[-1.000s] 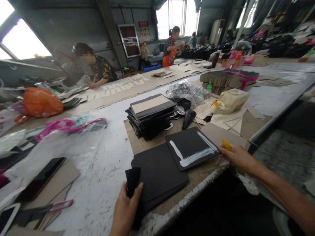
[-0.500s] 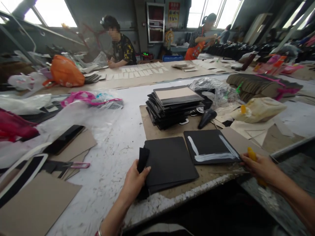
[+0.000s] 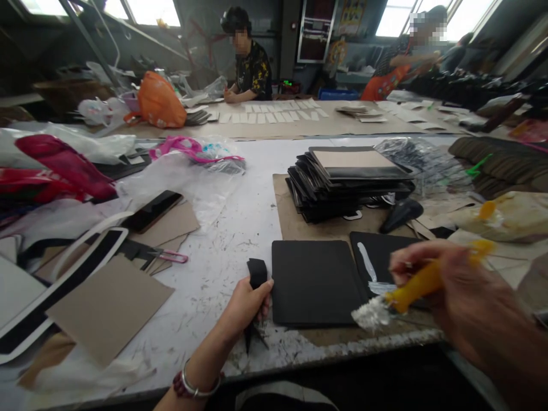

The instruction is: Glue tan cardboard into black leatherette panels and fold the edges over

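Observation:
My left hand (image 3: 244, 308) is closed on a black strip (image 3: 257, 273), whose upper end stands above the fingers; dark pointed ends hang below. The thumb tip is at the left edge of a black square panel (image 3: 317, 282), which lies flat. My right hand (image 3: 466, 291) grips the yellow handle of a glue brush (image 3: 413, 287). White-coated bristles hang over that panel's lower right corner; I cannot tell whether they touch. Behind the right hand lies a second black panel (image 3: 385, 244) with white glue streaks, partly hidden by hand and brush.
Beyond the panels rises a stack of black pieces (image 3: 312, 191), a beige one on top. A dark, rounded tool (image 3: 401, 215) lies right of it. At left are a phone (image 3: 156, 210), pink-handled snips (image 3: 173, 256) and beige board (image 3: 111, 308). Two people work across the table.
My right hand has lifted from the glued panel's right edge and swung the brush left towards the plain panel. The strip in my left hand now stands clear of that panel. The view has shifted left.

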A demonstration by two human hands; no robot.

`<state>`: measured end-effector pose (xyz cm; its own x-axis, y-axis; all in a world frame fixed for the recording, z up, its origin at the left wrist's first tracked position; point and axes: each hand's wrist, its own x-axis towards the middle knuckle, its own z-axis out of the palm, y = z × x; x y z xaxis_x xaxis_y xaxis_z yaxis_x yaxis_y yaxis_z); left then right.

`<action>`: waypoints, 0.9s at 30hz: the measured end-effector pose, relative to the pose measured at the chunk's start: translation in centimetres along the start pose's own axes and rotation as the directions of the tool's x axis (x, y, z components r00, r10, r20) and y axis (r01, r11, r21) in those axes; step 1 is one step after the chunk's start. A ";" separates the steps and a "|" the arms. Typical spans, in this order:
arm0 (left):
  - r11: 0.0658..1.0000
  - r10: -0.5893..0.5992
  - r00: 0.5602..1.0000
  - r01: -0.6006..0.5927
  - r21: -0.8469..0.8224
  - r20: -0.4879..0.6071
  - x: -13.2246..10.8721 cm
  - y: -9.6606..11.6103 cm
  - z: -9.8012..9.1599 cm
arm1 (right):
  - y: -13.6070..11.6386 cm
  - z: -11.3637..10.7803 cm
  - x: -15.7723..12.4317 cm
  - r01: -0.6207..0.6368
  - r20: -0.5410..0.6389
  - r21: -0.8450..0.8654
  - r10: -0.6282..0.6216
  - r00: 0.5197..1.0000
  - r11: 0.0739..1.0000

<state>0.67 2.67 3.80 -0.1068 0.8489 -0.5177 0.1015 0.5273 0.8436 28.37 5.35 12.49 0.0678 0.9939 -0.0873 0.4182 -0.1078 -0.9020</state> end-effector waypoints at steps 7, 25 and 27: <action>0.993 -0.038 0.997 0.046 -0.106 0.069 0.3 -0.1 -0.4 | -2.7 10.0 2.2 0.197 0.025 0.308 -0.215 0.976 0.931; 0.986 -0.046 0.993 0.062 -0.153 0.107 0.9 -0.1 -0.4 | -2.6 11.9 2.6 0.250 -0.094 -0.176 -0.269 0.958 0.952; 0.987 -0.043 0.992 0.061 -0.152 0.115 0.9 0.0 -0.4 | -2.6 12.1 2.4 0.255 -0.091 -0.173 -0.273 0.958 0.951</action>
<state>0.15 3.38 3.43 0.0035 0.8238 -0.5668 -0.0564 0.5661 0.8224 16.46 8.27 9.56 0.0335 0.9789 0.2015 0.5715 0.1466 -0.8074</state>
